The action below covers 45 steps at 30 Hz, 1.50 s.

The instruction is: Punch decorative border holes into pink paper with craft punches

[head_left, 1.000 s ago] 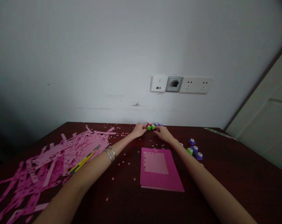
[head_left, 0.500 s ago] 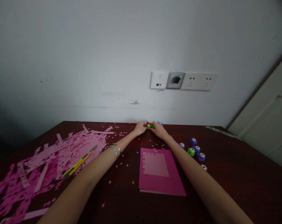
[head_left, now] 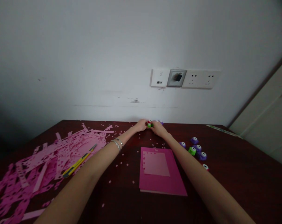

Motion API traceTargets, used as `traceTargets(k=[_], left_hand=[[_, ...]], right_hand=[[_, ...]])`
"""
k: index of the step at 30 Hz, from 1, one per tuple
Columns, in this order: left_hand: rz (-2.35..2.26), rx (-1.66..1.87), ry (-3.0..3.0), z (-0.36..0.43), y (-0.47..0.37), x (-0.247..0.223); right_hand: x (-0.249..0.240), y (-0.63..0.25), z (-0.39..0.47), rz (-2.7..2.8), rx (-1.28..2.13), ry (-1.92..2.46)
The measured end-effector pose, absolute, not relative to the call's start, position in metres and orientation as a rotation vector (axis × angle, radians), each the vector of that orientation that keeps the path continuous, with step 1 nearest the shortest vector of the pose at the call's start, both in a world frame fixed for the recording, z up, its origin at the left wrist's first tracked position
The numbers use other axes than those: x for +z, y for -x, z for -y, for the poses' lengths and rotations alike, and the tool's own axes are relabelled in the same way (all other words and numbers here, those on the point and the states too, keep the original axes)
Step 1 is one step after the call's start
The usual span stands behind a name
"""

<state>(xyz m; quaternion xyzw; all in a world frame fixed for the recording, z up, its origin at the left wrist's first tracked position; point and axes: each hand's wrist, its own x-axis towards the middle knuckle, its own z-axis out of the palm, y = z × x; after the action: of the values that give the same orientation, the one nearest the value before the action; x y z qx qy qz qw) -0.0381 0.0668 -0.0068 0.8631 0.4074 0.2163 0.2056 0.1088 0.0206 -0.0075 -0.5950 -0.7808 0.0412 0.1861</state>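
Both arms stretch to the back edge of the dark red table, near the wall. My left hand [head_left: 141, 125] is closed at the left of a small green punch [head_left: 149, 125], its fingertips on something too small to make out. My right hand [head_left: 158, 128] has its fingers bent in at the right side of the same green punch. A red punch [head_left: 149, 121] shows just behind, between the hands, and purple punches [head_left: 161, 122] stand behind my right hand. Deep pink sheets [head_left: 163, 185] with a lighter pink sheet [head_left: 156, 164] on top lie between my forearms.
Pink paper strips [head_left: 50, 158] heap at the left, with a yellow cutter [head_left: 78, 163] on them. Right of my right forearm are several purple punches [head_left: 194, 140], a green one [head_left: 192, 151] and a red one [head_left: 205, 167]. Wall sockets [head_left: 200, 79] sit above the table.
The view has shifted slightly. Both hands stay around the green punch, and my left hand has turned a little, with less of the punches beside it showing.
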Motion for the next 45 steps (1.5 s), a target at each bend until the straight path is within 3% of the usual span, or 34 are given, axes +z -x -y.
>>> traceTargets(k=[5, 13, 21, 30, 45], left_hand=[[-1.05, 0.584, -2.449, -0.06, 0.042, -0.003], [-0.913, 0.623, -2.526, -0.024, 0.053, 0.021], [-0.853, 0.593, -2.493, 0.026, 0.06, 0.039], [-0.867, 0.463, -2.5, 0.072, 0.064, 0.021], [-1.001, 0.327, -2.575, 0.085, 0.083, 0.016]], right_hand=[[-0.008, -0.115, -0.018, 2.236, 0.133, 1.557], [0.017, -0.127, 0.007, 2.233, 0.543, 1.362], [0.045, -0.131, 0.059, 2.311, 0.531, 1.307], [0.024, -0.132, 0.101, 2.362, 0.494, 1.357], [0.012, -0.137, 0.11, 2.276, 0.394, 1.394]])
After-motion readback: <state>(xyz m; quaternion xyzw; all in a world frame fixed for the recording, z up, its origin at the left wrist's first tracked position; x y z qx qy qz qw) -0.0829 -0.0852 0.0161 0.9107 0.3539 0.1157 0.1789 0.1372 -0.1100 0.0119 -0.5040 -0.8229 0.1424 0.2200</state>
